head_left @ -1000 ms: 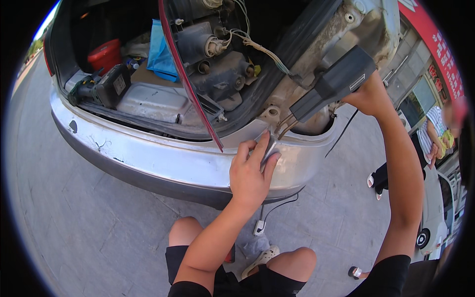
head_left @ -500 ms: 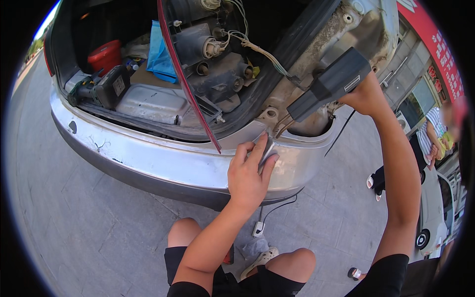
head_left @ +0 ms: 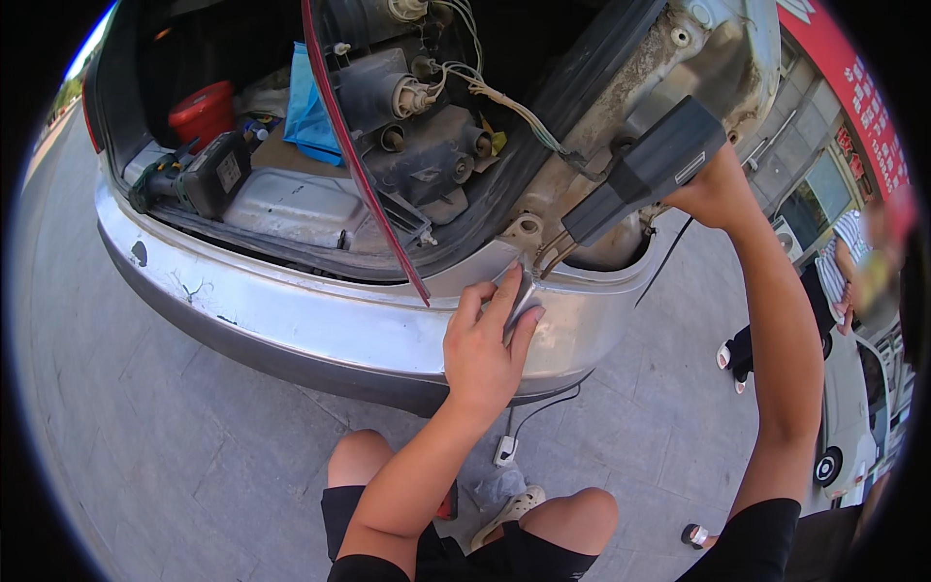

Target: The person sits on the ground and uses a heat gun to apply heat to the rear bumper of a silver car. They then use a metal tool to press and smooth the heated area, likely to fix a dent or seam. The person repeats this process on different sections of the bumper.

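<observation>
A silver car bumper (head_left: pixel 310 328) with scuffs and cracked paint curves across in front of me. Against its upper right part, my left hand (head_left: pixel 482 344) presses a small flat grey metal piece (head_left: pixel 524 297), its fingers bent over it. My right hand (head_left: pixel 713 194) is wrapped round the grip of a black gun-shaped hot stapler (head_left: pixel 645 170), partly hidden behind its body. Two copper-coloured prongs (head_left: pixel 554 254) reach from its nose down to the bumper's top edge, close to my left fingertips. Whether the prongs touch the plastic, I cannot tell.
Inside the open trunk sit a tail light assembly (head_left: pixel 427 145) with loose wires, a cordless power tool (head_left: pixel 204 175), a red bucket (head_left: pixel 202 114) and a blue bag (head_left: pixel 308 112). A cable runs to a white power socket (head_left: pixel 505 449) on the ground. A person (head_left: pixel 824 281) stands at right.
The view has shifted very slightly. Both my hands, the hot stapler and the metal piece keep their places at the bumper's edge.
</observation>
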Available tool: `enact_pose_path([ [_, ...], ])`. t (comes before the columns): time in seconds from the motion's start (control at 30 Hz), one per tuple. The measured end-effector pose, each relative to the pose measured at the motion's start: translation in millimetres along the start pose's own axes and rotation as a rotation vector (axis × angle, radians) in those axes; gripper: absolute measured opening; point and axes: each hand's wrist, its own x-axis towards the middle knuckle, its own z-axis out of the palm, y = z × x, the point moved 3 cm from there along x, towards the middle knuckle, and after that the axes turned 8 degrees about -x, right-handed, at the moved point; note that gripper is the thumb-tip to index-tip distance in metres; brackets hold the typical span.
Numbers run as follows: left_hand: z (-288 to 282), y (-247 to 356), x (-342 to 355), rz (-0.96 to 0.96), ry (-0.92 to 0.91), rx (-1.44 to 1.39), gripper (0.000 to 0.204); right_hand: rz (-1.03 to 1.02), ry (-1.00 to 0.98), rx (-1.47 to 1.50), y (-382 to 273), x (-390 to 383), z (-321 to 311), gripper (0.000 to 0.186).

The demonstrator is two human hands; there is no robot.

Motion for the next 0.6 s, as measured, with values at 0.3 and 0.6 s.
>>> enact_pose_path([
  [0.3, 1, 0, 0, -0.011, -0.002, 0.003, 0.054, -0.004, -0.005, 0.007, -4, 4, 0, 0.045],
  [0.6, -7, 0, 1, -0.037, -0.012, 0.018, 0.053, -0.005, -0.003, -0.06, -9, 9, 1, 0.049],
])
